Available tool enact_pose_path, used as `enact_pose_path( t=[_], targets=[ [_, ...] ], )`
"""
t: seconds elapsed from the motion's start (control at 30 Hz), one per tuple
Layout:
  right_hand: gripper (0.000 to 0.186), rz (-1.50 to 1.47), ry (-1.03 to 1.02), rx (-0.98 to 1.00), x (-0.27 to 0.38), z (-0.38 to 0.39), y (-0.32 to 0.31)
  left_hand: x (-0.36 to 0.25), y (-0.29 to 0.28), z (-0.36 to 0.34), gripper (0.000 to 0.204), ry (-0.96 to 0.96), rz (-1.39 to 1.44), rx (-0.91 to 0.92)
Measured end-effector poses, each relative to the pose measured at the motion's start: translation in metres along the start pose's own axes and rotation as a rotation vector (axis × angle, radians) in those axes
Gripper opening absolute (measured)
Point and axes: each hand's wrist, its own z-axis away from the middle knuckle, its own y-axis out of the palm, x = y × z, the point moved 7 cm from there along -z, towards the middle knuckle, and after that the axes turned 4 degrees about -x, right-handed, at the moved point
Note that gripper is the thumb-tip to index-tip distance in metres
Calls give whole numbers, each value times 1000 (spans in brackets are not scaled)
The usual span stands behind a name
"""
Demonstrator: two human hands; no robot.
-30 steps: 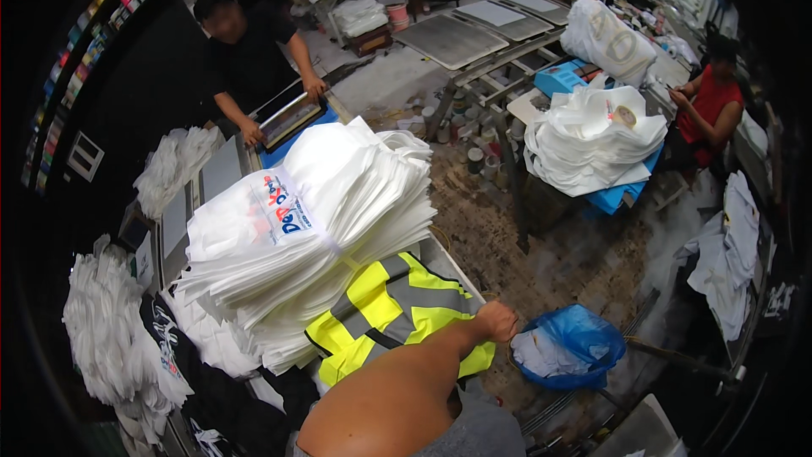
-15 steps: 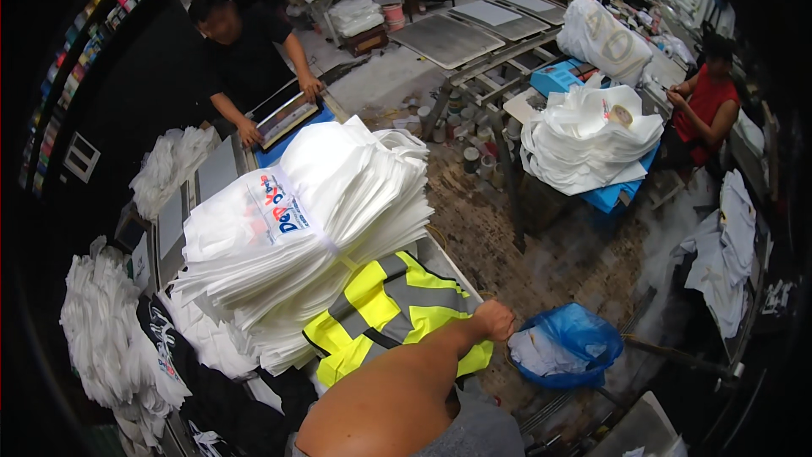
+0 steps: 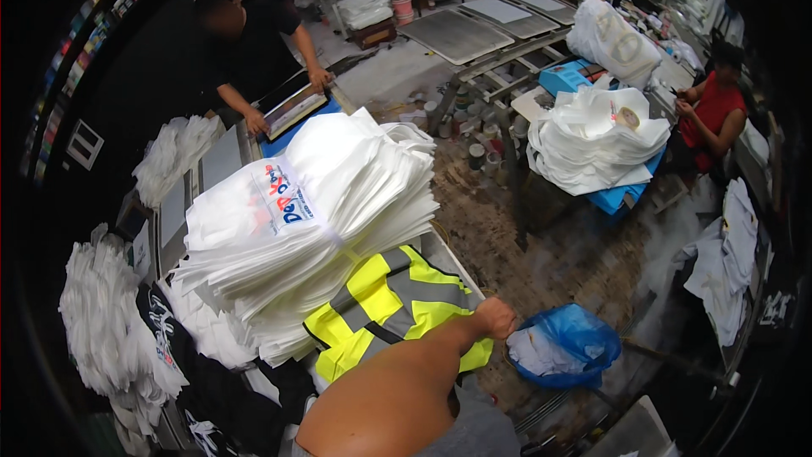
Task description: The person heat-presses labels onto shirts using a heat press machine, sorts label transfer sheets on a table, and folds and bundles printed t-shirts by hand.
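Observation:
My left hand [image 3: 496,318] is curled into a loose fist at the right edge of a yellow safety vest [image 3: 364,296] with grey bands, beside a pale table rail; whatever its fingers hold is hidden. The vest lies against a tall, tied stack of white fabric sheets [image 3: 338,178] with a printed design on top. Just right of my hand sits a blue plastic bag [image 3: 575,330] with white material inside. My right hand is out of view.
A person in black [image 3: 245,51] grips a screen frame [image 3: 292,112] at upper left. Another in red [image 3: 715,118] sits right, beside white bundles [image 3: 592,144]. Metal platens [image 3: 452,34] line the back; cans [image 3: 482,152] stand underneath. Loose white piles [image 3: 101,305] lie left.
The view has shifted slightly. My left hand stays in the same place by the vest. Both other people show only small movements of head and hands.

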Motion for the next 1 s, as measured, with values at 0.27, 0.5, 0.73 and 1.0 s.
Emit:
enact_pose_path(
  t=[0.27, 0.5, 0.73, 1.0],
  targets=[
    [55, -39, -40, 34, -5, -7, -1, 1, 8, -1, 30, 22, -40, -25],
    [55, -128, 29, 129, -40, 24, -41, 3, 7, -3, 37, -99, -1, 191],
    [55, -341, 677, 291, -117, 246, -139, -20, 9, -13, 39, 40, -110, 38],
    [68, 102, 1039, 478, -131, 306, -144, -5, 53, -17, 39, 156, -299, -3]
  ],
)
